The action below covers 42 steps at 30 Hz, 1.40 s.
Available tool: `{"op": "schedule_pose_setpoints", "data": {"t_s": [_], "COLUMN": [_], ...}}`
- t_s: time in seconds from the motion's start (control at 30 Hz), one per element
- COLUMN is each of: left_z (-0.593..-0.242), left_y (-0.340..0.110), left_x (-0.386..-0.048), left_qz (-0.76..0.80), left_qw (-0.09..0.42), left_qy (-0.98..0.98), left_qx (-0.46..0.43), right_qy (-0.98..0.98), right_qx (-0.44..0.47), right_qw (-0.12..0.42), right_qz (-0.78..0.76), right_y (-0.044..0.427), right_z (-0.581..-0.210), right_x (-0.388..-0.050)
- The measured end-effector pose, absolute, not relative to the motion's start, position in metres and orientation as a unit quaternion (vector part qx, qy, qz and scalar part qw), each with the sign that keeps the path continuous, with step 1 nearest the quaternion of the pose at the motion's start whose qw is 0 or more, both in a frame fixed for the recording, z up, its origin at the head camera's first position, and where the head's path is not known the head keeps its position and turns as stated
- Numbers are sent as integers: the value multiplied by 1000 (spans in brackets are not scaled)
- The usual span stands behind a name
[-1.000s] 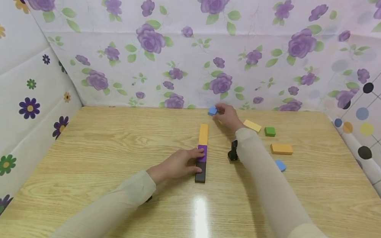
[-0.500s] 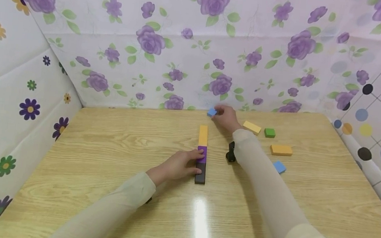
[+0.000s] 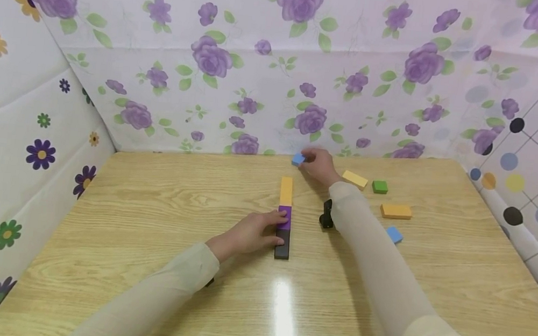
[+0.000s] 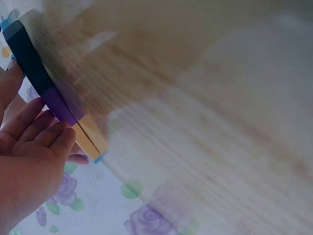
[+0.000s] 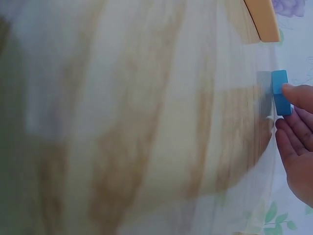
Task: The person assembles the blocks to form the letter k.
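An orange block (image 3: 286, 191), a purple block (image 3: 284, 217) and a black block (image 3: 282, 245) lie end to end in a straight row. My left hand (image 3: 248, 232) rests on the row from the left, a finger on the purple block and the thumb on the black one. In the left wrist view its fingers (image 4: 57, 139) lie loosely along the row. Beyond the orange end, at the table's back edge, my right hand (image 3: 321, 166) pinches a small blue block (image 3: 298, 159). The right wrist view shows the thumb against this blue block (image 5: 279, 95).
Right of my right hand lie a pale yellow block (image 3: 355, 179), a green block (image 3: 379, 187), an orange block (image 3: 396, 211) and another blue block (image 3: 394, 235), partly behind my right sleeve (image 3: 381, 260). A flowered cloth (image 3: 237, 94) stands along the table's back edge.
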<state>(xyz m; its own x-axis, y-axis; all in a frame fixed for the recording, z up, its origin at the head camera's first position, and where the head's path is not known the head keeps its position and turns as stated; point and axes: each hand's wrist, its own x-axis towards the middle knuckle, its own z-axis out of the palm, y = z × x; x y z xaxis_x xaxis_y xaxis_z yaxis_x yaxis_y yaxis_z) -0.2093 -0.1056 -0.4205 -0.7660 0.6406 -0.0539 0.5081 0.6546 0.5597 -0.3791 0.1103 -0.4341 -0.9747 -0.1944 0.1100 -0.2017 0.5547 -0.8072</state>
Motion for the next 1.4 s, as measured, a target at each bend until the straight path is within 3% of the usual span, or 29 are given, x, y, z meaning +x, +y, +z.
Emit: {"op": "schedule_pose_setpoints", "data": {"t_s": [1.4], "left_z": [-419], "left_y": [-105], "left_x": [-210], "left_qz": [269], "left_qw": [131], "left_qy": [900], "left_qx": [318], "right_qy": [-865], "right_qx": [178], "right_qw": [-78], "right_qz": [462], "right_y": [112], "right_z": [-429], "right_x": [-372]}}
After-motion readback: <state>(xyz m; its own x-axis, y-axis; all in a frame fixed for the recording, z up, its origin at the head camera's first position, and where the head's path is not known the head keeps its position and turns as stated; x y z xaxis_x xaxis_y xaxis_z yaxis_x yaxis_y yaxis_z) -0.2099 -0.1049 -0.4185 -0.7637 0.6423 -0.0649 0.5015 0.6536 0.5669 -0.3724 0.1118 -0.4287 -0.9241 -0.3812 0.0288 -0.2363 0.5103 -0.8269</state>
